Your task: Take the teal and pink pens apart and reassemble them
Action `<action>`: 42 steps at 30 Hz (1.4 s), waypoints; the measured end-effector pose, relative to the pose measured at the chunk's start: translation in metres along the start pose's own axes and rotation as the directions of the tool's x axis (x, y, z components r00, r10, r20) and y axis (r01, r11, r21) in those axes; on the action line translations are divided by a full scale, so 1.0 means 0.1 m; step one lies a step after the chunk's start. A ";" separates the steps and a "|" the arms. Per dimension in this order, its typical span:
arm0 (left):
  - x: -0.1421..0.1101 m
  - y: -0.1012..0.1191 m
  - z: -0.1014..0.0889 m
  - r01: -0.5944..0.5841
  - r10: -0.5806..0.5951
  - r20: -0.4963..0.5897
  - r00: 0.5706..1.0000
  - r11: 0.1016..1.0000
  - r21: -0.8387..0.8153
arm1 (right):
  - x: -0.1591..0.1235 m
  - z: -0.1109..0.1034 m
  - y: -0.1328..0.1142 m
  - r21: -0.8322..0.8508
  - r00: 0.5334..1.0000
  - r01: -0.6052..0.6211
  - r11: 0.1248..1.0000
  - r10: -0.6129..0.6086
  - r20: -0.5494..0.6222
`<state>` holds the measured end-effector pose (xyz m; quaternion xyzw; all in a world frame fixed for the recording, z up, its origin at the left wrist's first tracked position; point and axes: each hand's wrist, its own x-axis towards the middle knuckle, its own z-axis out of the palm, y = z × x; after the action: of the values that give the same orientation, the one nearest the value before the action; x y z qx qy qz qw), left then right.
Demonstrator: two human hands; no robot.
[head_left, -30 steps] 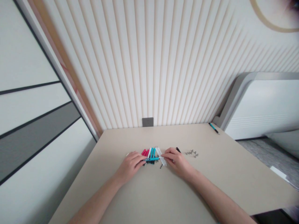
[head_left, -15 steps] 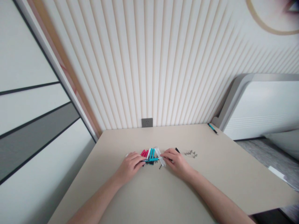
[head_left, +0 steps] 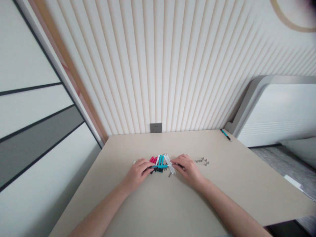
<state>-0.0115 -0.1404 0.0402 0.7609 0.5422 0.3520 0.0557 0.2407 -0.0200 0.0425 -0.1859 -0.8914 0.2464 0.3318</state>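
Observation:
A blue-and-black pen (head_left: 159, 167) lies crosswise, held at both ends over a small row of pens (head_left: 160, 161) in pink, blue and white on the beige table (head_left: 158, 204). My left hand (head_left: 137, 172) pinches its dark left end. My right hand (head_left: 189, 168) pinches its right end, where a white part shows; a black pen end peeks out behind these fingers. A tiny dark piece (head_left: 170, 175) lies just in front of the row.
Several small grey metal pieces (head_left: 202, 161) lie right of my right hand. A lone blue pen (head_left: 225, 135) lies at the table's far right corner. A grey wall socket (head_left: 156, 127) sits above the far edge. A white padded bed end (head_left: 278, 112) stands to the right.
Both hands keep the same grip on the crosswise pen. The view has shifted slightly; nothing on the table has moved.

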 end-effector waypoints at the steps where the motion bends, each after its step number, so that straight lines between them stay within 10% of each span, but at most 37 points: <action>1: 0.00 -0.01 0.01 0.006 -0.006 -0.006 1.000 1.000 -0.014 | -0.01 0.01 0.00 0.013 1.000 -0.003 1.000 0.003 -0.003; 16: -0.01 -0.02 -0.01 -0.053 0.053 -0.028 0.998 0.998 0.016 | -0.04 0.12 0.01 0.179 0.972 -0.233 0.956 0.236 0.002; 42: -0.01 -0.05 -0.07 0.057 -0.059 -0.123 0.991 0.998 -0.020 | -0.03 -0.04 0.23 -0.347 0.947 -0.257 0.902 0.306 0.096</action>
<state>-0.0197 -0.1409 0.0423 0.7211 0.5637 0.4009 0.0386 0.2495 -0.0011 0.0305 -0.3471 -0.9058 0.1519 0.1898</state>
